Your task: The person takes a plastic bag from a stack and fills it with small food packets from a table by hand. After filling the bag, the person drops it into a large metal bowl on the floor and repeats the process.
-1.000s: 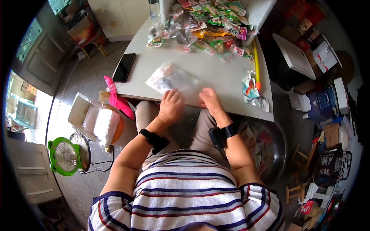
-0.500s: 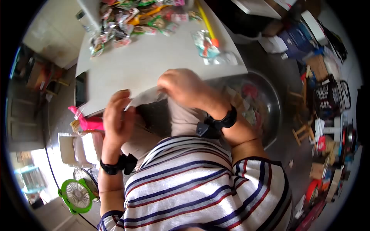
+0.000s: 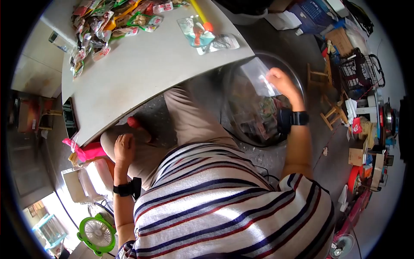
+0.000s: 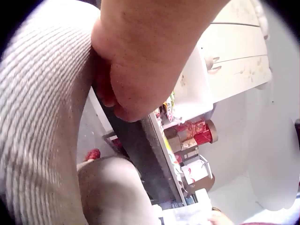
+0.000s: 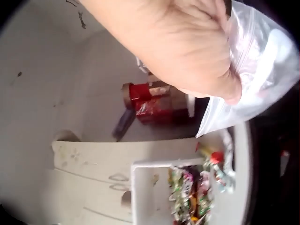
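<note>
My right hand (image 3: 281,81) pinches a clear plastic zip bag (image 3: 256,74) near one edge. In the head view the bag hangs over a round metal basin (image 3: 228,97) holding several colourful packets (image 3: 258,115). The right wrist view shows the thumb pressed on the bag (image 5: 262,70), whose film looks thin and wrinkled. My left hand (image 3: 124,149) rests on the left thigh beside the table's near edge, fingers relaxed and holding nothing. From the left wrist, that hand (image 4: 140,84) lies against the trouser leg, its fingertips partly hidden.
On the white table (image 3: 129,77) lie a heap of snack packets (image 3: 103,26), a teal pouch (image 3: 195,32), a silver pouch (image 3: 220,44), a yellow stick (image 3: 199,11) and a phone (image 3: 70,116). A foam box (image 3: 74,185) and a green fan (image 3: 97,233) stand at the left.
The bag has left the table and moved right, over the basin, in my right hand. My left hand has let go of it and dropped to the thigh. The head view has turned right.
</note>
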Available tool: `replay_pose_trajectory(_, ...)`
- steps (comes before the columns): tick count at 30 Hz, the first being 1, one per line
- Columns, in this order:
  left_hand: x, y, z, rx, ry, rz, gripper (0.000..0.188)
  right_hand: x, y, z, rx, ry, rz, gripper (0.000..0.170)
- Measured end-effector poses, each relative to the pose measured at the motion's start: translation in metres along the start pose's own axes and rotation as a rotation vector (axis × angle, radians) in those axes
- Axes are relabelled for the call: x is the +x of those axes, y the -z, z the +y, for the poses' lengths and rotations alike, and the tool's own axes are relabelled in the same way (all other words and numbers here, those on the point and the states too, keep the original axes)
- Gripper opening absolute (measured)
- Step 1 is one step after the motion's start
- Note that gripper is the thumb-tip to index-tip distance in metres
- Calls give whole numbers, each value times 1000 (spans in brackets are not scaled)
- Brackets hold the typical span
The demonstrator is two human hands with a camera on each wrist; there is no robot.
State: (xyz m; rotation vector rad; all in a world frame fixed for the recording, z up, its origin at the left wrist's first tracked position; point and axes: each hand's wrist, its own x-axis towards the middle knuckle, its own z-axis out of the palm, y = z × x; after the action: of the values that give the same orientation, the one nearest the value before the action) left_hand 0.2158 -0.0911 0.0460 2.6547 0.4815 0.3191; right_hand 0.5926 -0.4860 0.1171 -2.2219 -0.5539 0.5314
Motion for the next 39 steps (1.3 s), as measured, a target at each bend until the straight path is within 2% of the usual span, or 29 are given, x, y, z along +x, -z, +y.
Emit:
replay_pose_trajectory(2, 0, 0, 4, 44, -44, -9, 12, 3, -7, 52, -273, -3, 86, 19)
replay_pose_trajectory(4, -1, -2, 2, 43, -35, -21, 13, 1, -18, 104, -368, -51, 102, 20)
replay_pose_trajectory(6, -2, -3, 1, 48, -28, -31, 13, -11, -35, 150, -380, -210, 202, 12)
replay_pose_trajectory(7, -2, -2, 0, 54, -28, -38, 13, -19, -40, 169, -403, -264, 219, 13)
replay_pose_trajectory(10, -2, -1, 3, 91, -15, -59, 14, -35, -51, 261, -629, 38, 312, 14)
replay_pose_trajectory(11, -2, 0, 5, 106, -10, -69, 14, -45, -56, 268, -604, -5, 339, 15)
replay_pose_trajectory(13, -1, 0, 8, 141, 2, -81, 13, -55, -58, 255, -730, -182, 129, 19)
replay_pose_trajectory(15, 1, -2, 10, 166, 0, -78, 13, -58, -59, 224, -691, -303, 54, 19)
replay_pose_trajectory(18, 1, -3, 9, 192, -18, -65, 12, -59, -66, 197, -541, -347, 61, 13)
replay_pose_trajectory(19, 1, -3, 8, 195, -22, -63, 12, -58, -65, 194, -596, -325, 10, 13)
replay_pose_trajectory(21, 0, -2, 8, 199, -22, -57, 12, -66, -68, 178, -599, -347, 62, 15)
replay_pose_trajectory(23, -1, -2, 11, 203, -11, -46, 13, -75, -74, 211, -752, -287, 10, 16)
replay_pose_trajectory(25, -3, -1, 11, 195, -22, -24, 13, -86, -85, 266, -1000, -222, -247, 17)
replay_pose_trajectory(26, -3, 0, 10, 192, -25, -13, 14, -90, -90, 282, -1030, -225, -350, 17)
replay_pose_trajectory(29, -2, 0, 6, 126, -20, 0, 13, -76, -101, 268, -911, -385, -512, 16)
replay_pose_trajectory(31, -2, 1, 3, 28, -29, 84, 14, -60, -105, 237, -726, -373, -425, 12)
replay_pose_trajectory(33, -4, 5, 4, -16, -34, 231, 16, -32, -112, 224, -563, 2, -292, 13)
replay_pose_trajectory(34, -6, 6, -1, -24, -25, 329, 17, -18, -116, 187, -437, -106, -259, 13)
replay_pose_trajectory(35, -8, 9, -4, -37, -14, 416, 17, -6, -122, 147, -321, -108, -234, 11)
replay_pose_trajectory(36, -12, 15, -7, 17, 21, 483, 18, 17, -134, 158, -327, 201, -153, 4)
replay_pose_trajectory(37, -17, 17, -13, -9, 104, 518, 17, 30, -140, 137, -249, 327, -126, 6)
replay_pose_trajectory(39, -32, 25, -30, 51, 203, 586, 15, 48, -157, 87, -254, 371, -110, 9)
